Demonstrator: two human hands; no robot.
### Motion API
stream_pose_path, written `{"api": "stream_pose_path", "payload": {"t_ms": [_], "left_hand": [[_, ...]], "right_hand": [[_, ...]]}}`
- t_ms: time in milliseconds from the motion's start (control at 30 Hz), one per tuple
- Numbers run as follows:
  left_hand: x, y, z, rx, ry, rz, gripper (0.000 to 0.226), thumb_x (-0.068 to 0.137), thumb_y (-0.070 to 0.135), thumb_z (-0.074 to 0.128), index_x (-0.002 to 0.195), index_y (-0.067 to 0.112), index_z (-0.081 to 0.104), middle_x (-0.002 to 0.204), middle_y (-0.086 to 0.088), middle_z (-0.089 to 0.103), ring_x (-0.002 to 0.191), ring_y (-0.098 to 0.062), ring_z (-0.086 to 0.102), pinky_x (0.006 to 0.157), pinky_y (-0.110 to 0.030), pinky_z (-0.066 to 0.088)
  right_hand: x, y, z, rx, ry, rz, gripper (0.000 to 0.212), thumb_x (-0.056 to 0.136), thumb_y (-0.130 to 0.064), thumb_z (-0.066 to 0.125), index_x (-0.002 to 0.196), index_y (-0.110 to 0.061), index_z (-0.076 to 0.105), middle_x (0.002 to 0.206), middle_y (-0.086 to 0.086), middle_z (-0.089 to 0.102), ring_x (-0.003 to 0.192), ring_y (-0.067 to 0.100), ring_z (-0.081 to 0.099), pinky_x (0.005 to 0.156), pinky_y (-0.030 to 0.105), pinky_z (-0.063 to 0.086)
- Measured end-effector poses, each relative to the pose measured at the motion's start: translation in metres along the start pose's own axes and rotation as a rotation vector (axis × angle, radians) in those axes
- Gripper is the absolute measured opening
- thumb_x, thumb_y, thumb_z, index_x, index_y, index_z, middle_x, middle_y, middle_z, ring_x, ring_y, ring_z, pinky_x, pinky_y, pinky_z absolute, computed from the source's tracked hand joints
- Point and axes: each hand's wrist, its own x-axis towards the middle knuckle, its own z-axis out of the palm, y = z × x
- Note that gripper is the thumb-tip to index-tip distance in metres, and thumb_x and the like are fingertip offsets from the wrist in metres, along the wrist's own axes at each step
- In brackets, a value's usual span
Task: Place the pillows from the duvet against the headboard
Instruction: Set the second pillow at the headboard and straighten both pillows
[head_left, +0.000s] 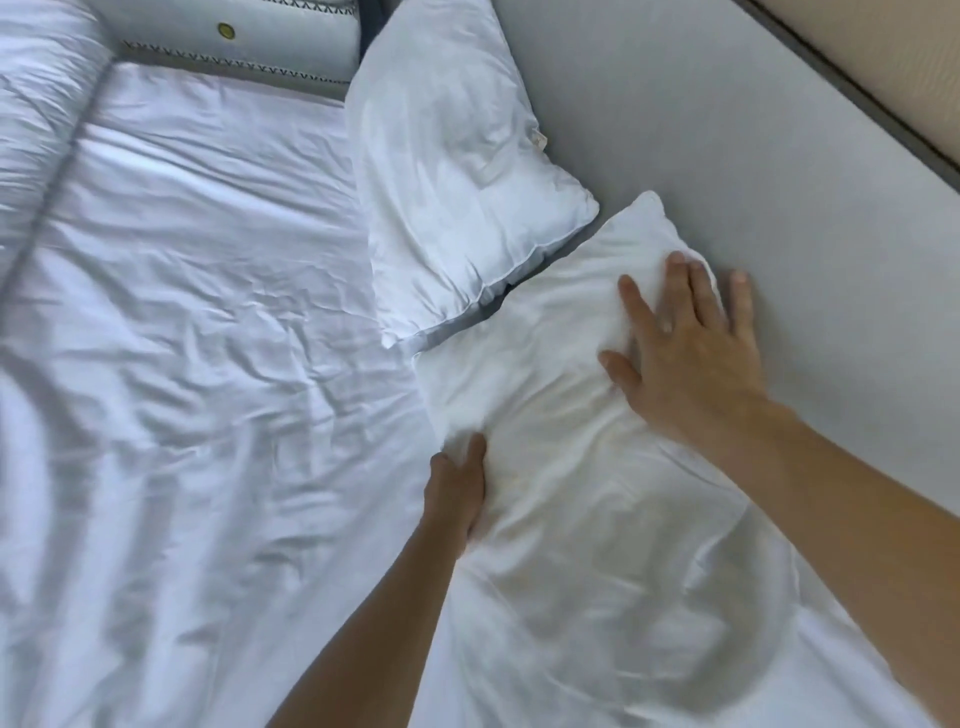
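Against the grey headboard (753, 171), running diagonally along the right of the view, two white pillows lie end to end on the bed. The far pillow (457, 176) already leans on the headboard panel, its long axis following the panel's line. The near pillow (561, 415) sits directly under both hands, its long axis parallel to the headboard too, its far corner almost touching the far pillow's near corner, with a dark gap showing between them.

The right hand (680, 353) lies flat and open on the pillow's headboard side, fingers spread, the outer fingertips reaching over the pillow edge onto the panel itself. The left hand (457, 488) is at the opposite long edge, the side toward the duvet (182, 338), curled with its fingers tucked into the fabric, pinching or pushing that edge; how firmly it grips I cannot tell. So the hands bracket the pillow across its short axis, the right nearer the headboard, the left nearer the open bed.

Judging from this, the pillow is practically in place and the step in hand is a final press and tidy. Room is tight on the right, where the panel stops any further travel, and toward the far pillow. Open room lies to the left across the rumpled duvet. A decorative cushion (234, 47) with a yellow button sits well beyond, at the far end.
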Motion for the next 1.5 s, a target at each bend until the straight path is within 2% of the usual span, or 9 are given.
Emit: {"api": "stream_pose_path", "payload": {"t_ms": [100,200,367,500,667,867,1000,1333,1500], "left_hand": [[0.005,0.004,-0.005,-0.071,0.126,0.138,0.032,0.092,0.037,0.053,0.091,0.007,0.064,0.092,-0.009,0.068,0.089,-0.029,0.061,0.076,-0.035,0.050],[-0.017,0.019,-0.011,-0.087,0.390,0.305,0.032,0.098,0.012,0.042,0.066,0.010,0.038,0.065,-0.003,0.049,0.064,-0.023,0.045,0.061,-0.036,0.034],[-0.018,0.017,-0.026,0.155,0.293,0.254,0.035,0.104,0.035,0.035,0.112,0.006,0.054,0.116,-0.018,0.061,0.114,-0.040,0.055,0.091,-0.043,0.041],[-0.053,-0.005,-0.013,0.369,0.145,0.295,0.075,0.099,0.064,0.031,0.161,0.033,0.002,0.170,-0.005,0.005,0.154,-0.029,0.008,0.123,-0.054,0.015],[-0.106,-0.066,-0.010,0.447,0.013,0.386,0.079,0.096,0.072,0.032,0.157,0.046,-0.008,0.169,0.000,-0.015,0.156,-0.027,-0.009,0.126,-0.051,0.003],[-0.134,-0.100,-0.028,0.270,-0.118,0.156,0.089,0.082,0.084,0.043,0.151,0.058,-0.007,0.170,-0.005,0.002,0.154,-0.031,0.017,0.122,-0.049,0.023],[-0.138,-0.091,-0.034,0.186,-0.205,0.245,0.085,0.087,0.073,0.055,0.151,0.061,0.001,0.167,0.008,0.018,0.148,-0.019,0.029,0.109,-0.033,0.029],[-0.152,-0.082,-0.029,0.308,-0.332,0.287,0.087,0.077,0.080,0.056,0.148,0.066,0.007,0.162,0.009,0.031,0.140,-0.021,0.042,0.103,-0.035,0.037],[-0.157,-0.093,-0.030,0.516,-0.104,0.359,0.090,0.083,0.085,0.038,0.156,0.051,-0.004,0.170,-0.004,-0.010,0.154,-0.034,0.013,0.121,-0.054,0.025]], "right_hand": [[-0.020,0.006,0.006,0.058,0.013,-0.003,0.074,0.099,-0.059,0.029,0.162,-0.023,0.013,0.166,0.024,0.007,0.155,0.037,0.007,0.123,0.049,-0.008],[-0.027,0.007,0.006,0.101,0.023,0.005,0.070,0.100,-0.056,0.019,0.161,-0.023,0.016,0.166,0.024,0.010,0.154,0.037,0.010,0.124,0.046,-0.007],[-0.048,-0.004,0.001,0.136,-0.171,0.068,0.072,0.099,-0.062,0.008,0.161,-0.029,-0.005,0.168,0.017,-0.008,0.156,0.031,-0.008,0.123,0.053,-0.013],[-0.107,-0.039,0.001,0.379,-0.280,-0.024,0.073,0.096,-0.071,0.007,0.159,-0.038,-0.008,0.168,0.012,-0.013,0.156,0.029,-0.008,0.124,0.054,-0.003],[-0.190,-0.021,0.016,0.399,-0.415,0.124,0.089,0.081,-0.074,-0.009,0.161,-0.033,-0.006,0.170,0.010,-0.007,0.157,0.024,-0.003,0.126,0.042,0.002],[-0.248,-0.006,-0.012,0.274,-0.277,0.501,0.066,0.098,-0.064,0.029,0.133,-0.012,0.050,0.119,0.018,0.061,0.113,0.040,0.055,0.098,0.049,0.040],[-0.297,0.007,-0.026,0.506,-0.446,0.754,0.061,0.096,-0.069,0.027,0.120,-0.016,0.046,0.114,0.021,0.064,0.109,0.045,0.060,0.078,0.043,0.040],[-0.341,0.019,-0.040,0.634,-0.529,0.879,0.069,0.094,-0.073,0.025,0.117,-0.015,0.055,0.117,0.022,0.063,0.113,0.045,0.055,0.086,0.043,0.042],[-0.330,-0.008,-0.023,0.357,-0.073,0.677,0.061,0.100,-0.051,0.044,0.143,-0.007,0.043,0.137,0.026,0.051,0.125,0.045,0.050,0.104,0.056,0.037]]}}
